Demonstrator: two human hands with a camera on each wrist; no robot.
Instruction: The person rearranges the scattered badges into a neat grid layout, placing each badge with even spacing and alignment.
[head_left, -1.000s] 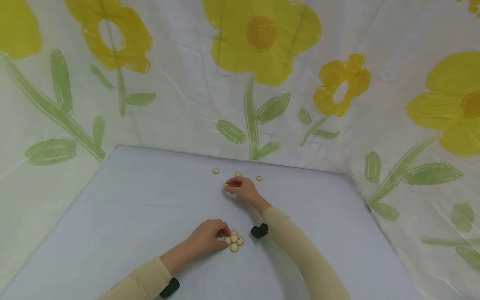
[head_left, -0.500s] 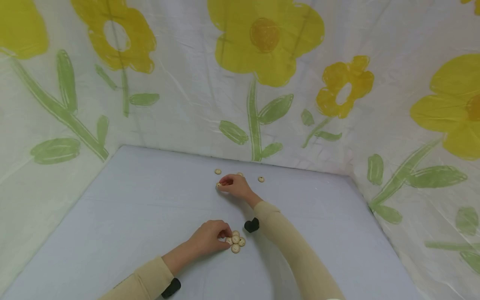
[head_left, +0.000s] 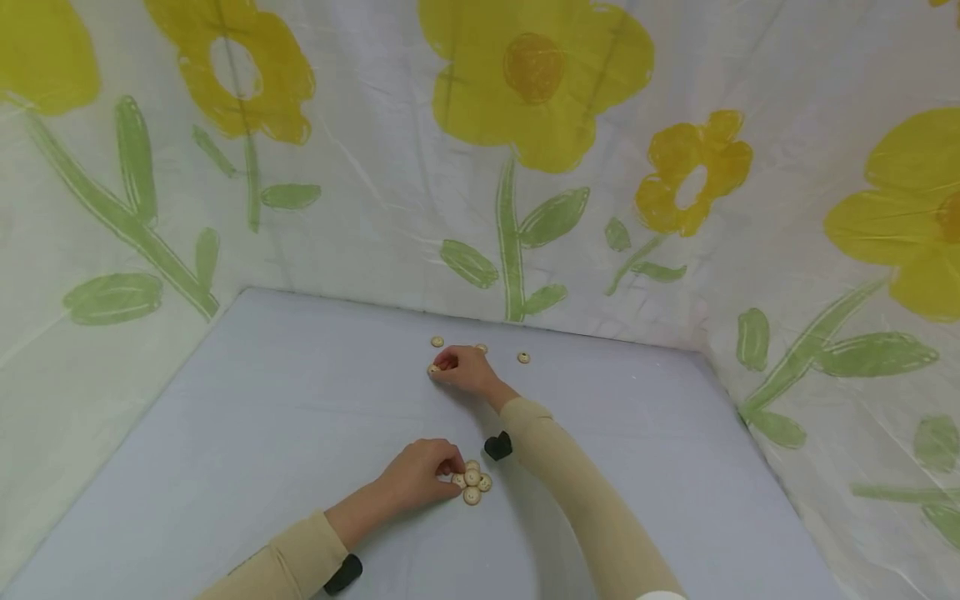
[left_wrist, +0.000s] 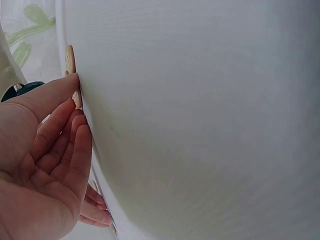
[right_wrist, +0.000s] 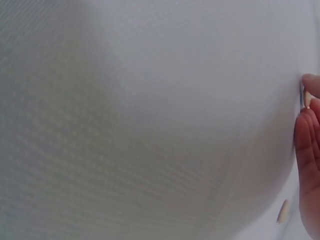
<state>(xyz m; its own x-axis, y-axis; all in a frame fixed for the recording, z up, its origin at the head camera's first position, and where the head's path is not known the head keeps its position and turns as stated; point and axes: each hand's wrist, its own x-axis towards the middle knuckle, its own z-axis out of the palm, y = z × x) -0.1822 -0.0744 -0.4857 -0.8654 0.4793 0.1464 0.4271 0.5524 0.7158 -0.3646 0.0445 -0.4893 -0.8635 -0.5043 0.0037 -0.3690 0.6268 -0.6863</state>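
Observation:
My left hand (head_left: 420, 473) pinches the left button (head_left: 458, 481) of a flower-shaped cluster of pale wooden buttons. One button (head_left: 472, 477) sits in the middle of this cluster, overlapping those around it. Seen from the left wrist, the thumb and fingertips meet at the pinched button (left_wrist: 76, 98), and another button (left_wrist: 70, 59) shows just past the thumb. Farther back, my right hand (head_left: 468, 371) holds a single button (head_left: 432, 368) between thumb and fingers, close over the white cloth. In the right wrist view that button (right_wrist: 307, 97) is partly covered by the fingers.
Behind the right hand, a row of loose buttons lies near the back edge: one at the left (head_left: 437, 342), one partly hidden by the hand (head_left: 482, 348), one at the right (head_left: 523, 357). A flower-printed curtain (head_left: 360, 225) encloses the cloth-covered table (head_left: 300, 450).
The right hand has moved left with its button, away from the right-hand button of the row. The left hand stays at the cluster. The head view has shifted slightly.

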